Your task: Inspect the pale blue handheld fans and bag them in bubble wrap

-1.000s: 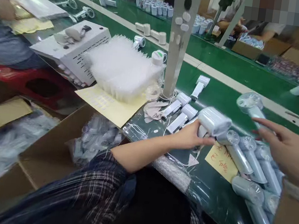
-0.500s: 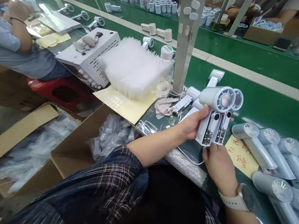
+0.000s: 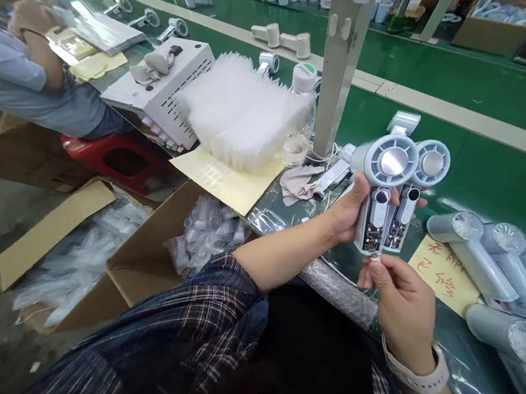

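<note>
My left hand (image 3: 347,213) is wrapped round two light-blue handheld fans, held side by side and upright. The nearer fan (image 3: 392,161) and the second fan (image 3: 431,162) both face me, their handles uncovered so that circuit boards show. Just below the nearer handle, my right hand (image 3: 407,300) pinches a small white plug (image 3: 374,258) between thumb and fingertips. The plug is at the handle's bottom end; whether it is inserted I cannot tell. Behind the fans, another fan (image 3: 403,124) lies on the bench, next to one with a silvery handle (image 3: 333,177).
Wrapped fans (image 3: 479,251) lie in rows at right beside a yellow handwritten note (image 3: 444,272). A metal post (image 3: 338,71), a bottle (image 3: 300,118) and a white bristly stack (image 3: 243,107) stand ahead. Cardboard boxes (image 3: 137,271) sit lower left. A co-worker (image 3: 23,62) sits at far left.
My view has shifted slightly. The fans have turned to face me more fully. My right hand has drawn down and right from the handle, showing the white plug in its fingertips.
</note>
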Available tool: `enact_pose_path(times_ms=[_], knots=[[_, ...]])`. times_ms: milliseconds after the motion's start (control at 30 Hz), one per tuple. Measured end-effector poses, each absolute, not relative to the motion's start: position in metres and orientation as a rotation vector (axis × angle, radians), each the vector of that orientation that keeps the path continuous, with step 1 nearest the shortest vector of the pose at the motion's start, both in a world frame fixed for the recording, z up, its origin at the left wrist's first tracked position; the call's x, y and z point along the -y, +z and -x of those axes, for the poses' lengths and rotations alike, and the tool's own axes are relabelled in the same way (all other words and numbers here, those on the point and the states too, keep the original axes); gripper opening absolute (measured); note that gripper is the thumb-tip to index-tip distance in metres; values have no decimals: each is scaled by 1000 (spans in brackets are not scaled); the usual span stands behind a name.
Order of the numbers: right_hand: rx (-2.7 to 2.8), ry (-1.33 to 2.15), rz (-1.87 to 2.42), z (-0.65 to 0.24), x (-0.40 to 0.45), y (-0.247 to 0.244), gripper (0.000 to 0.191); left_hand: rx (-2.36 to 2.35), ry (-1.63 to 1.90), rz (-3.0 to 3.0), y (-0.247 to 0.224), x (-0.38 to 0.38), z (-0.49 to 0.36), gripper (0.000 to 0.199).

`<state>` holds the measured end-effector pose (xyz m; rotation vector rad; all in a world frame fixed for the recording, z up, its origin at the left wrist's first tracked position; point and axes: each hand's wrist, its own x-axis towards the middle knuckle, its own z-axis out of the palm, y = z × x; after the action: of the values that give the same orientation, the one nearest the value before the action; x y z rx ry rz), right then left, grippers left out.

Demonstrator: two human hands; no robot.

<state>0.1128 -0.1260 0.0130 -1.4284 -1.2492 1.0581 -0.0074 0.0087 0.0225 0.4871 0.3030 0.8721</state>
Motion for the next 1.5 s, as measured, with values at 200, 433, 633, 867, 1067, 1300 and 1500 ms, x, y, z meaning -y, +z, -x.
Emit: enact_pose_path(times_ms=[200,433,633,867,1067,1300,1500], knots=[[1200,1095,1377,-107,131,10,35,-270,915,-539,24,-6,9,84],[1052,1108,1260,-92,133,9,31,-239,1023,-619,11,-4,1,87],[1329,811,1405,-108,131,11,38,-244,1016,-430,26,-4,8,89],[998,996,1335,-103,135,4,32,-325,964,-581,30,-2,9,101],[847,1050,1312,-88,140,8,34,-315,1030,-699,20,5,9,97],[1068,995,1385,-96,135,9,39,-292,1086,-713,19,7,7,95],[1355,610,1487,-135,134,12,31,-290,1078,-702,29,4,13,79]])
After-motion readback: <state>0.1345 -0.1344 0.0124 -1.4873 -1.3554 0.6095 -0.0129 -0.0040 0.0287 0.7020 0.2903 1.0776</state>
